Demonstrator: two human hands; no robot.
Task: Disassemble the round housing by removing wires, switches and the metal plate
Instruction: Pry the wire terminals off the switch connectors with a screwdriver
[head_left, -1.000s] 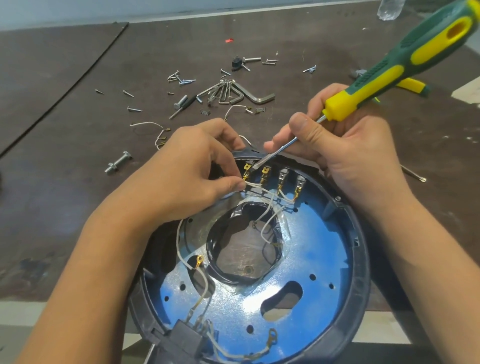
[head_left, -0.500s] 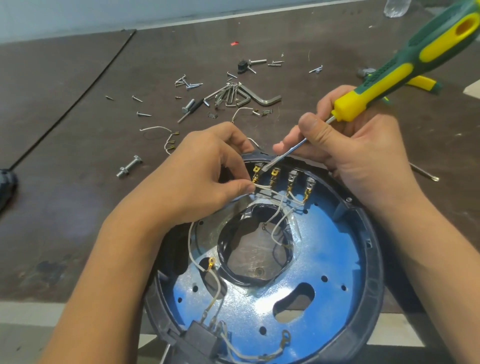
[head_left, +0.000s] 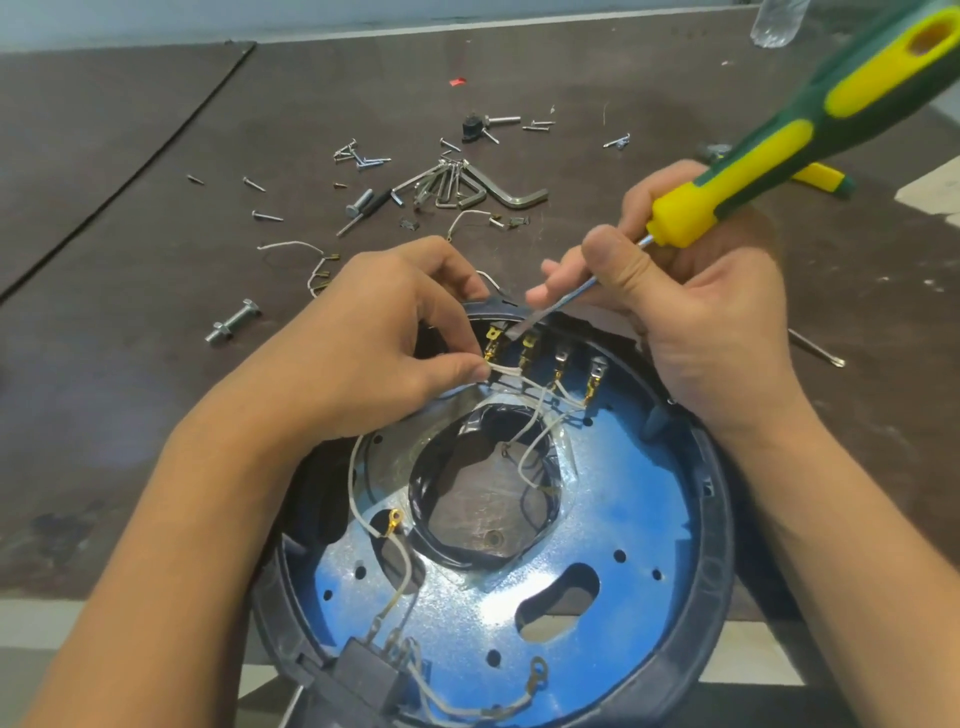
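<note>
Round housing (head_left: 719, 525) is cut off below; left hand (head_left: 374, 332) pinches a wire (head_left: 506, 370), right hand (head_left: 711, 322) grips screwdriver (head_left: 779, 140) shaft.

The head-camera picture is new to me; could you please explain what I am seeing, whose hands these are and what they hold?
There is no machine here: a person wears a camera on the head, so you look down at their own two hands. The left hand pinches a white wire at a row of brass terminals. The right hand grips a green and yellow screwdriver by its shaft, with the tip at those terminals. Both work inside a round housing with a blue metal plate in it and a black switch block at its near edge. Beyond it, on the brown table, lie loose screws, hex keys, a bolt and short wire pieces.
</note>
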